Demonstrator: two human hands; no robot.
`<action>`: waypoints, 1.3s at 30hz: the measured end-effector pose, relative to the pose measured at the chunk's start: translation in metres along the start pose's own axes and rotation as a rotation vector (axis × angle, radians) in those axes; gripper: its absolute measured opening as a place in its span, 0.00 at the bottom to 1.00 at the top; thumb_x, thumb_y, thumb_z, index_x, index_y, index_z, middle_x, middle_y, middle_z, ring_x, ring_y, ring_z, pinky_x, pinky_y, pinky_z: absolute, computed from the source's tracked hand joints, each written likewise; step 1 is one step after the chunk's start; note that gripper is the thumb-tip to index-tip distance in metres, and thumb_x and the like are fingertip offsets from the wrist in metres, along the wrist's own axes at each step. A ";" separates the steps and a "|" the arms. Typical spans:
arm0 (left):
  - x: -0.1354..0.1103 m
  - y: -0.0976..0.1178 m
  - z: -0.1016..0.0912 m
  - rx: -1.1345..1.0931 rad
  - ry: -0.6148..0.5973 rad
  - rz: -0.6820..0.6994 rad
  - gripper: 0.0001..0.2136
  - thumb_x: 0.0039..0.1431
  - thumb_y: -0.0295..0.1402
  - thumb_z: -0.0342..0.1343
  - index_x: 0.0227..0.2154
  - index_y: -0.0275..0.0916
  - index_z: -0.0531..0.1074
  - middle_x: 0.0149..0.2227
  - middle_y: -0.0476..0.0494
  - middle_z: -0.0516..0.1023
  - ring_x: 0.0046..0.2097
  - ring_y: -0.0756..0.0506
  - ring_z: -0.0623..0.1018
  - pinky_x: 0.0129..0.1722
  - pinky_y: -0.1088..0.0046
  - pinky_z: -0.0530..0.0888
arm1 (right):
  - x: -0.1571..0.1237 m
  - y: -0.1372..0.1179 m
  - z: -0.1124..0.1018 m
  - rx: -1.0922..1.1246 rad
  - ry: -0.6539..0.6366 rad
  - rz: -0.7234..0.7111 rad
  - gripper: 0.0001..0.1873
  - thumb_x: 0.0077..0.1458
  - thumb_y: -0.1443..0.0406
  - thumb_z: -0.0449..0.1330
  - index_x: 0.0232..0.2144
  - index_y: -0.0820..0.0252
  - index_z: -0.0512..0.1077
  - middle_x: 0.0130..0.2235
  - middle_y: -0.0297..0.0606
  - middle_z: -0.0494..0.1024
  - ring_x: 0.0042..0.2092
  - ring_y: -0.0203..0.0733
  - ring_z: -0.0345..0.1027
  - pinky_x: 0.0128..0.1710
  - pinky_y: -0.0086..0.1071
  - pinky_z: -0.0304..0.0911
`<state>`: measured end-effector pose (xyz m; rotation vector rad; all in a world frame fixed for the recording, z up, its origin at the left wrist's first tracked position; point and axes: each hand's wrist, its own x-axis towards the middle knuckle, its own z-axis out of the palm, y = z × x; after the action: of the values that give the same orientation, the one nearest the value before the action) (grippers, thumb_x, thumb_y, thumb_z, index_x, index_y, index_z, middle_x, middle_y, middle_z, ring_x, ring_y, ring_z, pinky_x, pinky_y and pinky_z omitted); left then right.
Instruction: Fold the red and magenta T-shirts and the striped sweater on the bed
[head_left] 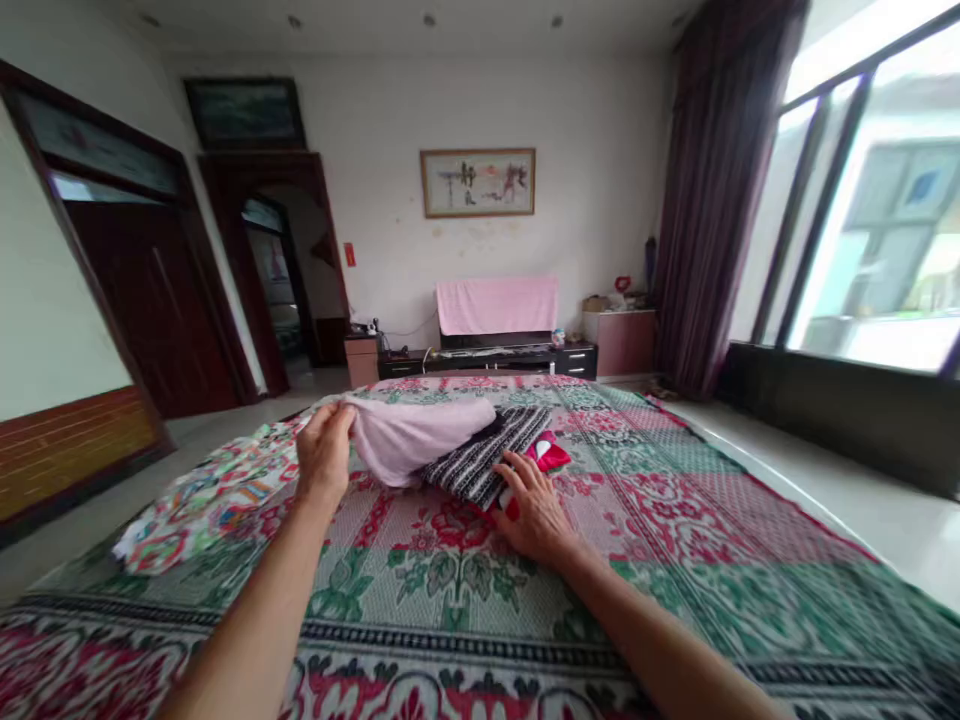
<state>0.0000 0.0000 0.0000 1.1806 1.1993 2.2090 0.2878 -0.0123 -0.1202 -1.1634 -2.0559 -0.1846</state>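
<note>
A pale pink cloth (pixel 420 437), partly raised, overlaps a black-and-white striped cloth (pixel 484 462).

- A room in a home
- Floral blanket (pixel 457 540), spread wide
- Low black cabinet (pixel 491 360) beyond the blanket's far edge
- Framed picture (pixel 478 183) on the wall (pixel 360 130) above
- Purple curtain (pixel 724 200) and window (pixel 877 240) past the far right corner

Flowered blanket (pixel 457 590) under probable garments (pixel 480 457)
</note>
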 end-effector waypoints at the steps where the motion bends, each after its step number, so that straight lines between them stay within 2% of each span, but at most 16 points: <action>1: 0.000 0.000 -0.001 0.022 -0.057 0.014 0.11 0.42 0.39 0.58 0.27 0.36 0.73 0.22 0.54 0.68 0.26 0.53 0.66 0.25 0.80 0.61 | 0.000 0.000 -0.001 0.007 0.005 0.000 0.31 0.48 0.65 0.58 0.56 0.59 0.62 0.62 0.46 0.57 0.63 0.54 0.46 0.58 0.52 0.51; 4: -0.004 -0.007 -0.002 0.198 -0.249 0.023 0.13 0.44 0.41 0.56 0.27 0.36 0.74 0.24 0.51 0.72 0.29 0.50 0.69 0.27 0.79 0.64 | -0.001 -0.001 -0.003 0.027 0.017 -0.002 0.31 0.47 0.64 0.59 0.55 0.58 0.62 0.62 0.46 0.58 0.62 0.54 0.47 0.58 0.52 0.51; 7: -0.017 -0.024 0.001 0.561 -0.485 -0.023 0.16 0.47 0.46 0.53 0.27 0.37 0.76 0.24 0.48 0.75 0.30 0.47 0.73 0.29 0.76 0.66 | -0.001 -0.003 -0.006 0.048 0.022 -0.005 0.30 0.48 0.63 0.59 0.55 0.57 0.62 0.61 0.46 0.59 0.62 0.54 0.48 0.57 0.52 0.51; 10: -0.032 -0.041 0.007 0.909 -0.634 -0.028 0.20 0.50 0.47 0.52 0.36 0.38 0.77 0.25 0.45 0.78 0.32 0.44 0.76 0.30 0.74 0.68 | -0.001 -0.004 -0.007 0.057 0.014 -0.001 0.30 0.48 0.62 0.60 0.54 0.57 0.63 0.61 0.46 0.59 0.61 0.54 0.48 0.57 0.52 0.51; 13: -0.043 -0.052 0.012 1.108 -0.732 0.005 0.23 0.52 0.47 0.51 0.44 0.37 0.75 0.31 0.41 0.80 0.36 0.42 0.78 0.34 0.72 0.69 | 0.000 -0.004 -0.007 0.063 0.015 0.003 0.30 0.47 0.62 0.60 0.54 0.58 0.62 0.61 0.46 0.59 0.61 0.54 0.48 0.57 0.52 0.51; 17: -0.051 -0.064 0.014 1.215 -0.730 0.105 0.22 0.56 0.46 0.48 0.45 0.39 0.74 0.39 0.39 0.80 0.39 0.42 0.78 0.35 0.73 0.69 | -0.001 -0.005 -0.008 0.068 0.011 0.012 0.30 0.47 0.62 0.61 0.54 0.57 0.63 0.61 0.45 0.58 0.61 0.54 0.48 0.57 0.52 0.51; 25: -0.059 -0.071 0.016 1.343 -0.750 0.229 0.18 0.59 0.43 0.43 0.39 0.39 0.75 0.35 0.39 0.80 0.35 0.43 0.77 0.31 0.73 0.65 | -0.001 -0.006 -0.009 0.071 -0.011 0.019 0.31 0.47 0.63 0.61 0.55 0.57 0.62 0.61 0.45 0.58 0.61 0.53 0.46 0.57 0.52 0.51; 30: -0.062 -0.063 0.020 1.420 -0.772 0.259 0.19 0.61 0.39 0.40 0.33 0.39 0.76 0.33 0.38 0.80 0.34 0.43 0.77 0.32 0.71 0.64 | 0.000 -0.006 -0.011 0.065 -0.014 0.011 0.30 0.48 0.62 0.60 0.55 0.58 0.62 0.61 0.45 0.58 0.61 0.54 0.47 0.57 0.52 0.52; 39: -0.059 -0.065 0.020 1.407 -0.811 0.249 0.20 0.63 0.36 0.38 0.35 0.36 0.77 0.34 0.32 0.79 0.35 0.40 0.77 0.32 0.68 0.64 | -0.001 -0.006 -0.010 0.061 -0.011 0.012 0.30 0.48 0.62 0.59 0.54 0.58 0.63 0.61 0.46 0.58 0.61 0.54 0.47 0.57 0.52 0.52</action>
<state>0.0458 0.0096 -0.0775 2.3987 2.1999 0.4464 0.2886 -0.0209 -0.1123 -1.1421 -2.0490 -0.1095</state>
